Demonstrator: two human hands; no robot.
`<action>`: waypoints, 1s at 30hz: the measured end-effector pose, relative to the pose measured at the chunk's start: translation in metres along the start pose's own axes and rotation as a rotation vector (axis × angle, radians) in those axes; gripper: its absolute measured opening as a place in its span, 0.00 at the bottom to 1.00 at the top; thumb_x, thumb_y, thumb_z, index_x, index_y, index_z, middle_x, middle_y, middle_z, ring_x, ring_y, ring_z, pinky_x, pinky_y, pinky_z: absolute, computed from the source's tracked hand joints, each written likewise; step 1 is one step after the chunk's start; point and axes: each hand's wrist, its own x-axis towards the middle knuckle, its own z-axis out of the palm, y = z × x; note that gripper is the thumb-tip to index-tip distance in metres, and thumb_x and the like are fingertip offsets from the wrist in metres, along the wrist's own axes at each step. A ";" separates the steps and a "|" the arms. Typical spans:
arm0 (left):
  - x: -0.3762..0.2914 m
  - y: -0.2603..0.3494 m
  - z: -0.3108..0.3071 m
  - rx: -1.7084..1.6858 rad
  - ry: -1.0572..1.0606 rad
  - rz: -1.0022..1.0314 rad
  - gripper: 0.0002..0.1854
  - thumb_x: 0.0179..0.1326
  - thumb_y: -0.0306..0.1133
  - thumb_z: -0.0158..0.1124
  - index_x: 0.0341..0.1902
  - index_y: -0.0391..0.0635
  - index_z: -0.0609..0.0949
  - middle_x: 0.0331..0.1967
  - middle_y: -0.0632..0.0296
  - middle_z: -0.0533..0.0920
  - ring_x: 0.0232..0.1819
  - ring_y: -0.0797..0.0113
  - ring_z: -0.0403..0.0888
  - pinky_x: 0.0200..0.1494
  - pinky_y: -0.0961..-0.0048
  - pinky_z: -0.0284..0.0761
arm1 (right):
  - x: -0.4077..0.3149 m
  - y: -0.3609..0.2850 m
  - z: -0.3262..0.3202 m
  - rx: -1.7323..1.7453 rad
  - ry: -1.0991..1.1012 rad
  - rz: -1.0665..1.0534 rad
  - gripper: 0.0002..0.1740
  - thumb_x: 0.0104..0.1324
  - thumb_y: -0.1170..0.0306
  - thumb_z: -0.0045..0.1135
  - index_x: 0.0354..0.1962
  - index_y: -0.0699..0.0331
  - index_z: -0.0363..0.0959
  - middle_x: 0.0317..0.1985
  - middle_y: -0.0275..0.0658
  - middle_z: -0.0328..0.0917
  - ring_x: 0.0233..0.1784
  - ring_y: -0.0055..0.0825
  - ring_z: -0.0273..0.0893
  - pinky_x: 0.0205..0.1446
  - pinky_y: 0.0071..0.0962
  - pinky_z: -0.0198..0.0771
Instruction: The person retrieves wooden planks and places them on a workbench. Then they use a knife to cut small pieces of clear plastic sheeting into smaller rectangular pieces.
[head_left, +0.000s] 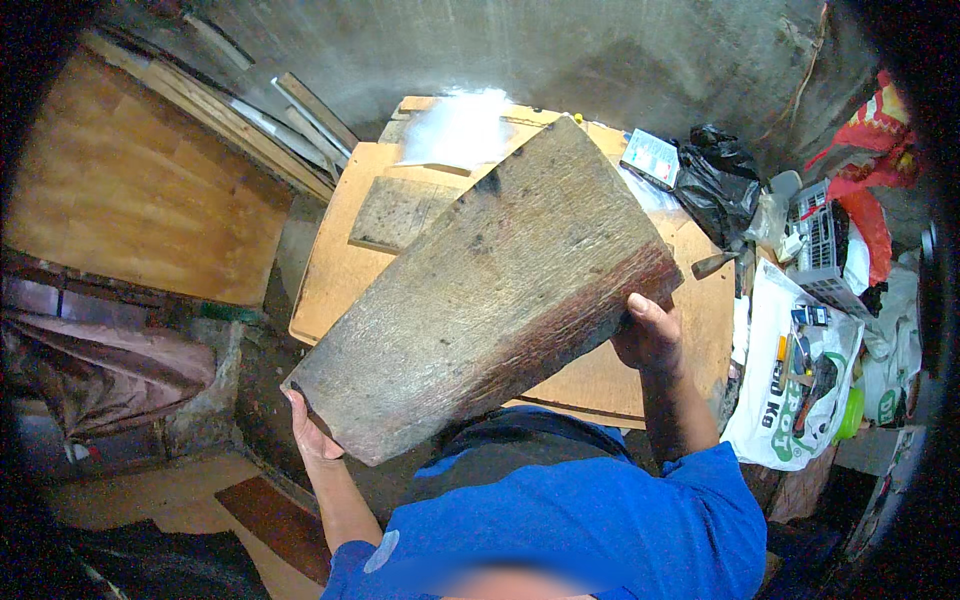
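Note:
A large, thick, weathered wooden board (487, 292), with a reddish band along its near edge, is held slantwise between my two hands. Its narrower lower-left end rests in my left hand (315, 431), with the thumb on the rim and the fingers hidden beneath. My right hand (652, 330) grips the near edge by the wide end, thumb on top. Below the board is a light wooden table (330, 270). A smaller grey wooden board (397, 214) lies on the table, partly covered by the big one. A wooden-handled tool (712, 265) lies near the table's right side.
Right of the table are a black plastic bag (720, 180), a small box (650, 157), a grey plastic basket (817, 232) and a white printed sack (765, 375) with hand tools on it. Wooden strips (217, 127) and a plywood panel (142, 180) stand at the left.

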 end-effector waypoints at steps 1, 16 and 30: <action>-0.001 0.002 -0.001 0.000 0.027 -0.011 0.34 0.64 0.58 0.55 0.67 0.48 0.68 0.65 0.58 0.71 0.64 0.52 0.68 0.64 0.48 0.66 | -0.001 -0.001 -0.001 -0.018 0.000 0.007 0.31 0.58 0.70 0.56 0.59 0.69 0.61 0.52 0.47 0.73 0.57 0.42 0.72 0.61 0.41 0.67; -0.007 0.042 -0.014 0.100 0.120 0.105 0.27 0.70 0.51 0.50 0.64 0.45 0.71 0.60 0.57 0.75 0.60 0.55 0.74 0.61 0.54 0.70 | 0.012 -0.027 -0.038 -0.068 -0.267 0.255 0.33 0.58 0.60 0.51 0.53 0.79 0.66 0.52 0.52 0.76 0.52 0.41 0.77 0.56 0.37 0.72; 0.012 0.044 -0.016 -0.145 -0.329 0.117 0.50 0.59 0.75 0.39 0.73 0.46 0.60 0.67 0.54 0.68 0.65 0.52 0.68 0.65 0.52 0.64 | -0.013 0.020 -0.055 -0.071 0.141 0.317 0.16 0.62 0.66 0.53 0.44 0.66 0.71 0.37 0.35 0.77 0.40 0.23 0.75 0.44 0.28 0.71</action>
